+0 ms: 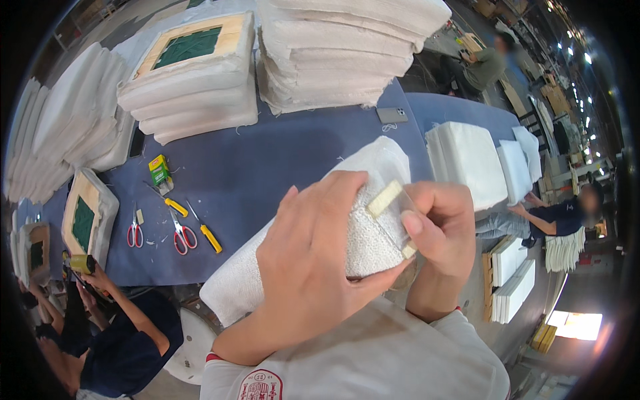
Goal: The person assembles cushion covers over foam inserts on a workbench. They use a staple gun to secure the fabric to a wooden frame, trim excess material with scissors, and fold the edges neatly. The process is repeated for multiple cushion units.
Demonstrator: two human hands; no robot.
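Note:
A white panel wrapped in textured fabric (233, 283) is held up slanting in front of my body. My left hand (303, 247) lies across it, the fingers curled over its side and the thumb reaching beneath the near end. At that end, my right hand (440, 230) is closed in a pinch on a thin, pale piece lying against the fabric. Two short yellowish strips show at this piece: an upper strip (385, 199) beside the left fingertips and a lower strip (409, 250) by the right thumb. What exactly the piece is, I cannot make out.
Scissors (183, 237), yellow-handled screwdrivers (211, 238) and a green-yellow box (160, 172) lie on the blue table (287, 150). Tall stacks of white padded panels (333, 60) stand behind. A phone (392, 115) rests farther right. Co-workers are at the left (133, 340) and right (560, 217).

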